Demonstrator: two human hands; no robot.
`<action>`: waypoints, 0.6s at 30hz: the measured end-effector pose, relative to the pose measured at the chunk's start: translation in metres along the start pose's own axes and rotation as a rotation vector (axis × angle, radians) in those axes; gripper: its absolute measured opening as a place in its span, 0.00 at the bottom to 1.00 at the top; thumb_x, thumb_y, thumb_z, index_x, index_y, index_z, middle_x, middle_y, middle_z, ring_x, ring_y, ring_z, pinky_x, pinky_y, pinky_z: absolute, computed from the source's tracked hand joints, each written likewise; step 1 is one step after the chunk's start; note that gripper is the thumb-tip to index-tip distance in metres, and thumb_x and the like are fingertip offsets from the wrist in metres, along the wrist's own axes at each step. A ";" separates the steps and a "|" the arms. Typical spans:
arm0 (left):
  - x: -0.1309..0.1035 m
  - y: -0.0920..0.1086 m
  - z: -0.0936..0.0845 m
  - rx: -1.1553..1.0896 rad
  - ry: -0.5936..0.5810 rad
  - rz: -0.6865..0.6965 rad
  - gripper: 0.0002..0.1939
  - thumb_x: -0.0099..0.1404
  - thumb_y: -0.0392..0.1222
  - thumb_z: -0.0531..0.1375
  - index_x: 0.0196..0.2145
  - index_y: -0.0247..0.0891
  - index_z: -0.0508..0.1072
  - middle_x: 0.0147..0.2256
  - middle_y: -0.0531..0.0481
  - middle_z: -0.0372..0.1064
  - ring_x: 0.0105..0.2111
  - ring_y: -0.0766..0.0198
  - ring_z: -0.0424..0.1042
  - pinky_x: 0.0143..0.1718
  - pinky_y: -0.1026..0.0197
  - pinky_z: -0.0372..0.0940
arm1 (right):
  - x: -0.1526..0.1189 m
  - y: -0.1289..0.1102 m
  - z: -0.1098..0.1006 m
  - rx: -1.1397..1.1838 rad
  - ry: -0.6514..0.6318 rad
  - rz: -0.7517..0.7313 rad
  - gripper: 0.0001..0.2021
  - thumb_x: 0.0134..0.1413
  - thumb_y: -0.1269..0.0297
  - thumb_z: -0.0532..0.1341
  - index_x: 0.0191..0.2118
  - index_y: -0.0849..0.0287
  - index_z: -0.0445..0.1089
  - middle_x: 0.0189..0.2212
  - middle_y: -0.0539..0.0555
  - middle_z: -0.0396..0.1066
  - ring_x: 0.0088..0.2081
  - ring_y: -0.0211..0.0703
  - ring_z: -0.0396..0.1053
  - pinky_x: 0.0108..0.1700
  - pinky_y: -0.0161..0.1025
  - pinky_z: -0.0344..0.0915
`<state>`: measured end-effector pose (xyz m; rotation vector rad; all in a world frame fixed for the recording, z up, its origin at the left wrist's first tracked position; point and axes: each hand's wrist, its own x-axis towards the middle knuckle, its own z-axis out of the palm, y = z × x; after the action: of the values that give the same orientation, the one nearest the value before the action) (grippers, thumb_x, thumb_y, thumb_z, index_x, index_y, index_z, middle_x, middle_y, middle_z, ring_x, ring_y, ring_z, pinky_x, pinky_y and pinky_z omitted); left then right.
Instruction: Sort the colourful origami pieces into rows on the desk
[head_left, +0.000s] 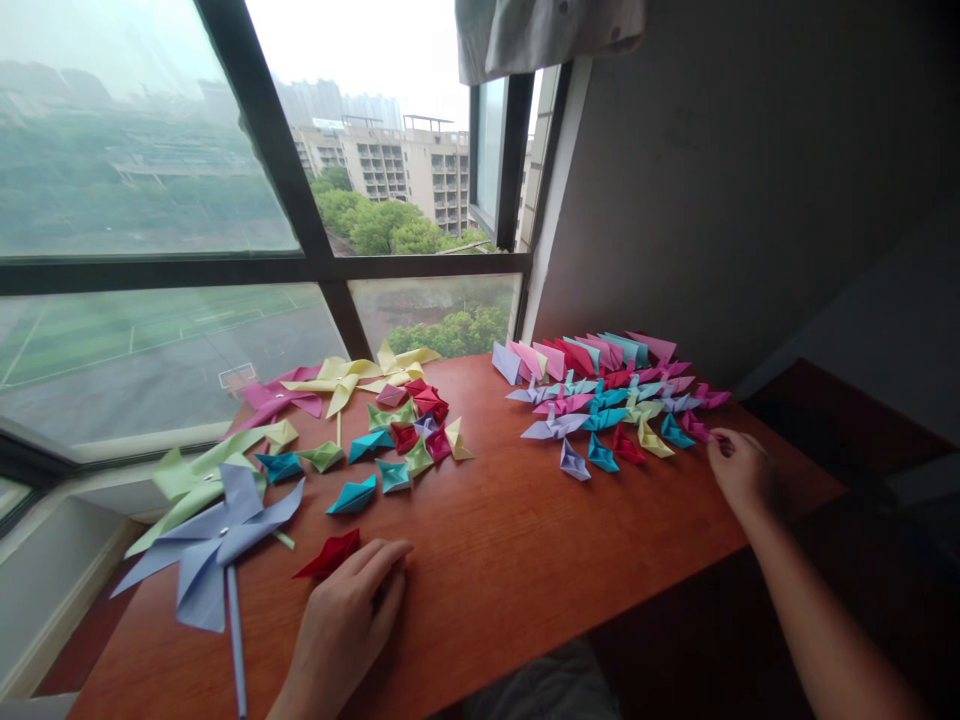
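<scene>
Near the right end of the front row of folded paper boats, my right hand is closed with its fingertips at the edge of a magenta paper boat. Left of that boat stand a blue boat, a yellow boat, a red boat and a lilac boat. My left hand rests on the table, fingers loosely stretched to the right and thumb apart, with nothing seen in it. Just beyond it lies a dark red paper boat.
Loose paper boats are scattered at the middle left. Paper pinwheels lie along the left side. Behind the boat row stand paper cranes and folded paper triangles. A window borders the wooden table; a wall rises at right.
</scene>
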<state>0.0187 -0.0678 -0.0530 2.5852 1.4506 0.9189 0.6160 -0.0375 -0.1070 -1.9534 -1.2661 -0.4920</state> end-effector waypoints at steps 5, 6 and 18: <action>0.000 0.000 0.000 -0.018 0.003 -0.003 0.11 0.68 0.39 0.54 0.43 0.42 0.75 0.38 0.50 0.78 0.34 0.61 0.79 0.34 0.65 0.71 | 0.000 -0.010 -0.007 0.009 0.027 -0.017 0.15 0.53 0.60 0.56 0.39 0.64 0.75 0.32 0.61 0.73 0.29 0.45 0.69 0.36 0.43 0.66; 0.000 0.001 -0.001 -0.021 0.002 -0.005 0.11 0.68 0.39 0.54 0.43 0.42 0.75 0.38 0.50 0.78 0.34 0.61 0.79 0.34 0.65 0.71 | -0.001 -0.013 -0.009 0.011 0.041 -0.021 0.15 0.53 0.60 0.56 0.39 0.65 0.75 0.33 0.62 0.73 0.29 0.45 0.69 0.36 0.43 0.66; -0.003 0.006 -0.002 -0.046 0.012 -0.038 0.11 0.67 0.35 0.54 0.42 0.42 0.75 0.38 0.50 0.77 0.35 0.62 0.78 0.36 0.64 0.71 | -0.042 -0.146 -0.030 0.238 0.056 -0.251 0.11 0.60 0.63 0.58 0.43 0.60 0.74 0.40 0.59 0.76 0.41 0.49 0.74 0.46 0.45 0.69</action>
<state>0.0214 -0.0739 -0.0503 2.5155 1.4577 0.9533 0.4686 -0.0514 -0.0606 -1.5832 -1.4708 -0.4914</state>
